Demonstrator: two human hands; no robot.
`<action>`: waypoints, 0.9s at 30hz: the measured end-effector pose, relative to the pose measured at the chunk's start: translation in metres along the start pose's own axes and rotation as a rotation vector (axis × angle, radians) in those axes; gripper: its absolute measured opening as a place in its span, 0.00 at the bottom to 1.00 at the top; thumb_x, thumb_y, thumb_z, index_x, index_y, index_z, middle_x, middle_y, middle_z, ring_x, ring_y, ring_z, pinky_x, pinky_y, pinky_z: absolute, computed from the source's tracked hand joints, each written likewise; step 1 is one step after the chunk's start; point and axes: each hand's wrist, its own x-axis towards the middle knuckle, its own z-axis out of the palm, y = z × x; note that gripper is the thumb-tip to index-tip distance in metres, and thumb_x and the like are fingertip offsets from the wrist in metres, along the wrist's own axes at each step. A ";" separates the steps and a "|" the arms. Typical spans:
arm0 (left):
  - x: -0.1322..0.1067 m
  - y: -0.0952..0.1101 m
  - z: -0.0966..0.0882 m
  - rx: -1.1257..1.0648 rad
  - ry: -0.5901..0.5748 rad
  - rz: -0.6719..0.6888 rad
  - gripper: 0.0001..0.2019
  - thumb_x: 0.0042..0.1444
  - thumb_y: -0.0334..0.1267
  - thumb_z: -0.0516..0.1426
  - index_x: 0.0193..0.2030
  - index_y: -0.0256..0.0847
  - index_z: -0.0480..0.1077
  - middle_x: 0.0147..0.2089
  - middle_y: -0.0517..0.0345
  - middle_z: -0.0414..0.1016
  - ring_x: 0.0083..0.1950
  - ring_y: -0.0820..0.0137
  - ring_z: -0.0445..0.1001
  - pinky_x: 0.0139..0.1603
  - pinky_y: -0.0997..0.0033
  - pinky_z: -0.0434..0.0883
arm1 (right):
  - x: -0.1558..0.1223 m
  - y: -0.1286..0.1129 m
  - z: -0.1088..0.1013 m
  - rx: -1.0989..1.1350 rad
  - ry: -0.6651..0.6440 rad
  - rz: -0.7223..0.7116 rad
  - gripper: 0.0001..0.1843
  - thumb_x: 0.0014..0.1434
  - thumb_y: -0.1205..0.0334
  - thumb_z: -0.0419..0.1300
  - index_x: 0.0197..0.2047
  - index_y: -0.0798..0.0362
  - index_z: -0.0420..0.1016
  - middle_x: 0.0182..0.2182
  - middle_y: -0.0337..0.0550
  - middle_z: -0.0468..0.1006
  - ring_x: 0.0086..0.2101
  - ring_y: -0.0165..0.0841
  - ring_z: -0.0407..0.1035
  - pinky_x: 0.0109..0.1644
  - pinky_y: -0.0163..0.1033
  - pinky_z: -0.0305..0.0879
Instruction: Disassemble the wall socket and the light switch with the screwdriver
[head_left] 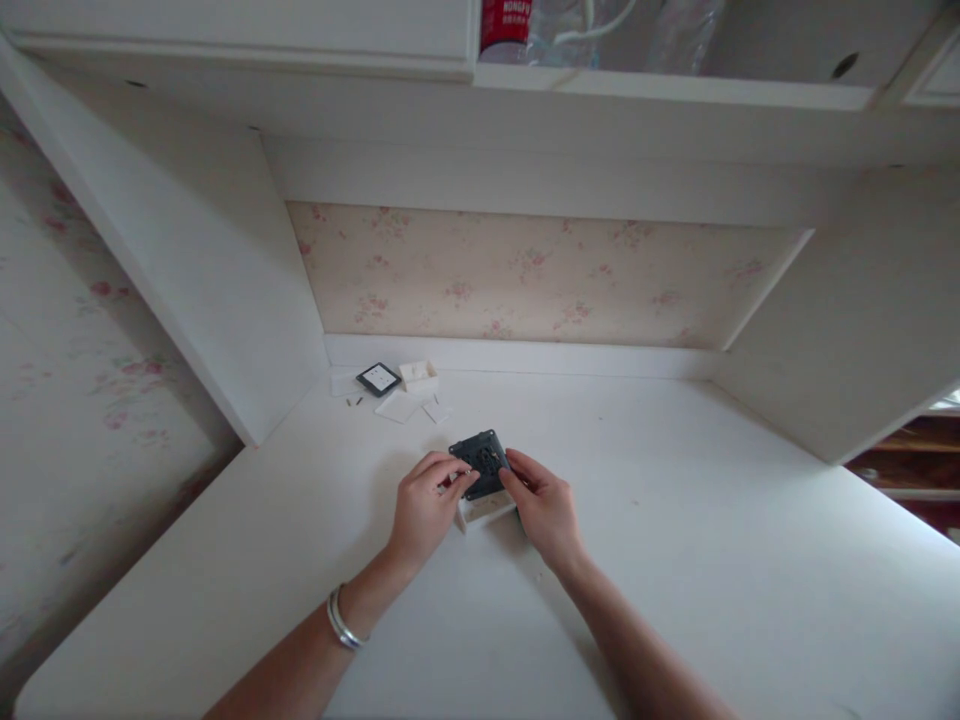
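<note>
My right hand [546, 505] grips a dark grey square plastic panel [481, 458] by its right edge, thumb on the face toward me. The panel is tilted, with small raised parts and corner holes showing. My left hand [427, 502] is closed in a pinch over the panel's left side; a tiny light thing shows at its fingertips, too small to name. Just below the panel, a small white open box [484, 510] sits on the table, partly hidden by the panel and both hands.
Toward the back left of the white table [675, 600] lie a black-framed white panel [379, 378], a small cream box [418, 376], a few white flat pieces [400, 405] and tiny screw-like bits [354, 402]. A shelf [675, 92] with bottles overhangs the table.
</note>
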 end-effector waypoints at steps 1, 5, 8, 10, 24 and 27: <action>0.001 0.002 0.002 -0.008 -0.003 -0.013 0.05 0.57 0.38 0.58 0.34 0.41 0.75 0.34 0.58 0.73 0.33 0.73 0.71 0.34 0.75 0.68 | -0.001 -0.001 0.001 -0.001 -0.011 -0.007 0.18 0.53 0.58 0.60 0.47 0.52 0.76 0.43 0.44 0.79 0.43 0.38 0.73 0.49 0.43 0.69; 0.005 0.005 0.009 0.010 0.008 -0.053 0.05 0.55 0.38 0.60 0.35 0.42 0.76 0.34 0.58 0.74 0.34 0.72 0.72 0.34 0.75 0.69 | -0.007 -0.005 0.006 -0.034 0.016 -0.022 0.18 0.53 0.57 0.60 0.47 0.52 0.76 0.44 0.44 0.79 0.43 0.38 0.73 0.49 0.43 0.69; 0.005 0.005 0.013 0.013 0.028 -0.052 0.06 0.55 0.39 0.60 0.36 0.42 0.77 0.34 0.57 0.73 0.35 0.71 0.72 0.36 0.74 0.70 | -0.010 -0.005 0.007 -0.052 0.031 -0.028 0.18 0.53 0.56 0.61 0.47 0.52 0.76 0.44 0.45 0.79 0.43 0.39 0.74 0.49 0.44 0.70; 0.005 0.005 0.014 -0.002 0.048 -0.055 0.06 0.55 0.39 0.60 0.37 0.43 0.77 0.35 0.57 0.73 0.36 0.71 0.73 0.36 0.74 0.71 | -0.011 -0.005 0.008 -0.074 0.021 -0.040 0.18 0.53 0.57 0.60 0.47 0.52 0.76 0.43 0.45 0.79 0.42 0.39 0.74 0.48 0.44 0.70; 0.003 0.009 0.015 0.043 0.034 -0.005 0.04 0.57 0.36 0.58 0.35 0.42 0.75 0.35 0.57 0.72 0.37 0.71 0.72 0.38 0.73 0.70 | -0.014 -0.007 0.012 -0.090 0.025 -0.067 0.18 0.54 0.56 0.60 0.47 0.53 0.76 0.43 0.45 0.79 0.42 0.38 0.74 0.47 0.42 0.71; 0.004 0.009 0.014 0.024 0.066 -0.021 0.04 0.57 0.36 0.58 0.36 0.42 0.74 0.35 0.58 0.71 0.36 0.72 0.72 0.35 0.74 0.70 | -0.014 -0.007 0.011 -0.148 0.030 -0.097 0.17 0.55 0.56 0.59 0.47 0.52 0.76 0.42 0.45 0.80 0.41 0.38 0.74 0.47 0.43 0.71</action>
